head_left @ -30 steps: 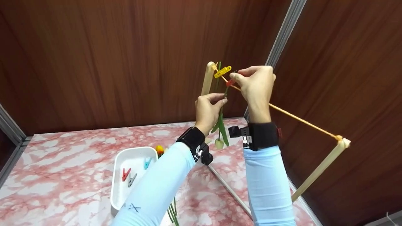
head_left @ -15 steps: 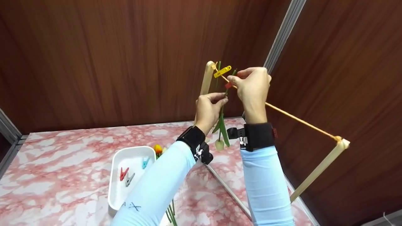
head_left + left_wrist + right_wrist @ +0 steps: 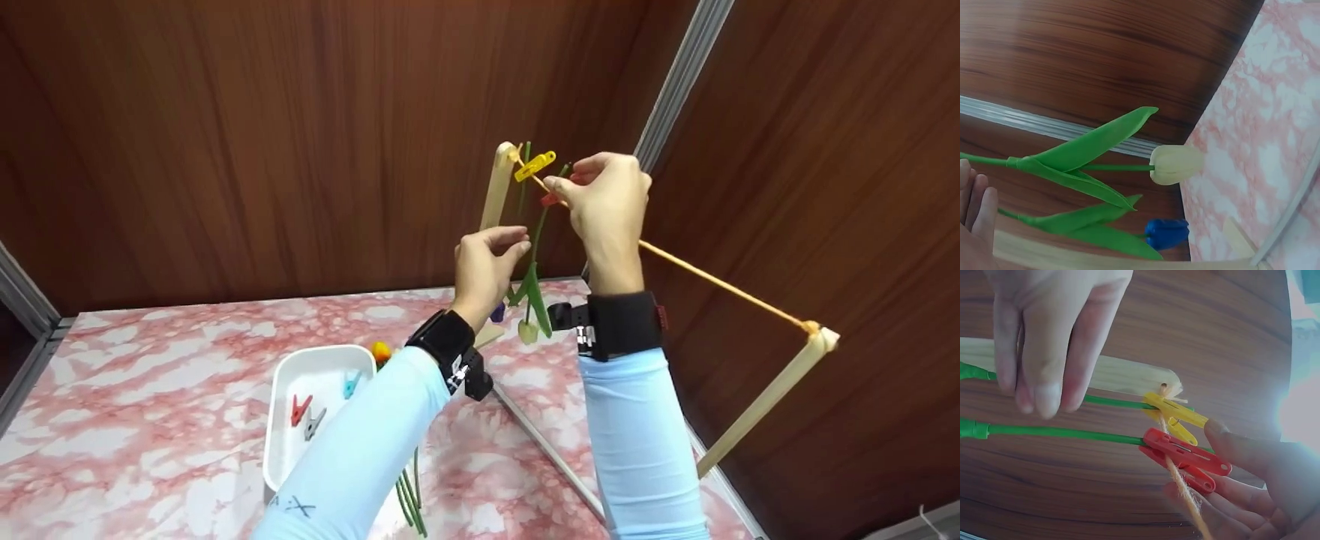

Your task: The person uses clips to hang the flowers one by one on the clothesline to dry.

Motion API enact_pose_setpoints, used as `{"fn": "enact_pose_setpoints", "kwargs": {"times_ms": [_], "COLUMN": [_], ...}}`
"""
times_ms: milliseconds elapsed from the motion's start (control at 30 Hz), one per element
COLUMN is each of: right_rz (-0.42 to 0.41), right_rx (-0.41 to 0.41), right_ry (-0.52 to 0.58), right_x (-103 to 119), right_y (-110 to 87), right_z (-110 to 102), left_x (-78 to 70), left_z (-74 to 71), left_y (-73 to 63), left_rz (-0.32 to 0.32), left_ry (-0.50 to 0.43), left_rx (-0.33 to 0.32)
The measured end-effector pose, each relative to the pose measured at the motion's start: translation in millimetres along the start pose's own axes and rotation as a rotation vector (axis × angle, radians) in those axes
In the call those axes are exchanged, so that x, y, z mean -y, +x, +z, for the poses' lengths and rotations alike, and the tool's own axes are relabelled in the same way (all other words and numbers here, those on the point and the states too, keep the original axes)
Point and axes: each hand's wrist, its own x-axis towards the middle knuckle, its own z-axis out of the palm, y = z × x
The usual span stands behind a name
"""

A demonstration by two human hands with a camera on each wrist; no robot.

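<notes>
A white tulip [image 3: 1174, 164] hangs head down, its green stem [image 3: 1061, 433] caught with the orange cord [image 3: 712, 280] in a red clothespin [image 3: 1188, 453]. My right hand [image 3: 609, 214] is around the clothespin's handle end, thumb and fingers spread apart with a gap to the handles in the right wrist view. My left hand [image 3: 484, 271] is just left of the stem, fingers extended and apart from it. Beside it, a yellow clothespin [image 3: 535, 166] clips another stem to the cord; that blue tulip [image 3: 1167, 233] is partly behind my left hand in the head view.
Wooden posts [image 3: 772, 397] carry the cord at both ends. On the marbled table [image 3: 150, 420], a white tray [image 3: 271, 420] holds a red clothespin [image 3: 301, 410], a grey one [image 3: 315, 424] and a blue one [image 3: 352, 384]. An orange tulip [image 3: 381, 351] and stems lie partly under my left sleeve.
My left hand has let go of the white tulip's stem and moved slightly left and down. My right thumb and fingers have spread from the red clothespin, which stays on the cord.
</notes>
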Motion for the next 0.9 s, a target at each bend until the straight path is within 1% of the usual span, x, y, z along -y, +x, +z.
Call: {"fn": "enact_pose_setpoints", "kwargs": {"times_ms": [133, 267, 333, 433, 533, 633, 700, 733, 800, 833, 900], "right_rz": [-0.015, -0.064, -0.099, -0.182, -0.295, -0.416, -0.498, -0.543, -0.612, -0.642, -0.692], "right_rx": [0.014, 0.009, -0.009, -0.071, -0.157, -0.227, -0.257, -0.268, -0.262, -0.247, -0.191], "right_ry": [-0.03, -0.048, -0.051, -0.024, 0.019, 0.081, 0.141, 0.165, 0.209, 0.217, 0.219], "right_x": [0.8, 0.0, -0.9, -3.8, -7.8, -12.0, -15.6, -18.2, -24.2, -27.9, -36.9], "right_y": [0.6, 0.3, 0.0, 0.0, 0.0, -2.4, -5.7, -8.2, -14.5, -18.2, -25.8], "right_z": [3.1, 7.0, 7.4, 6.6, 5.9, 7.7, 10.6, 12.1, 16.1, 18.8, 26.1], "left_x": [3.3, 7.2, 9.1, 10.2, 8.9, 4.7, 0.5, -1.5, -4.1, -4.6, -3.2], "left_z": [-15.8, -35.4, -44.8, -58.9, -74.0, -92.6, -106.2, -112.9, -126.1, -132.5, -143.7], "left_y": [-0.2, 0.8, 1.5, 2.2, 2.7, 2.3, -0.1, -1.8, -6.3, -9.0, -15.5], "left_rz": [0.025, 0.063, 0.082, 0.091, 0.104, 0.136, 0.165, 0.178, 0.204, 0.215, 0.232], "left_ry": [-0.004, 0.01, 0.018, 0.024, 0.043, 0.098, 0.135, 0.159, 0.205, 0.226, 0.265], "left_rx": [-0.025, -0.071, -0.094, -0.112, -0.11, -0.1, -0.083, -0.071, -0.047, -0.035, -0.01]}}
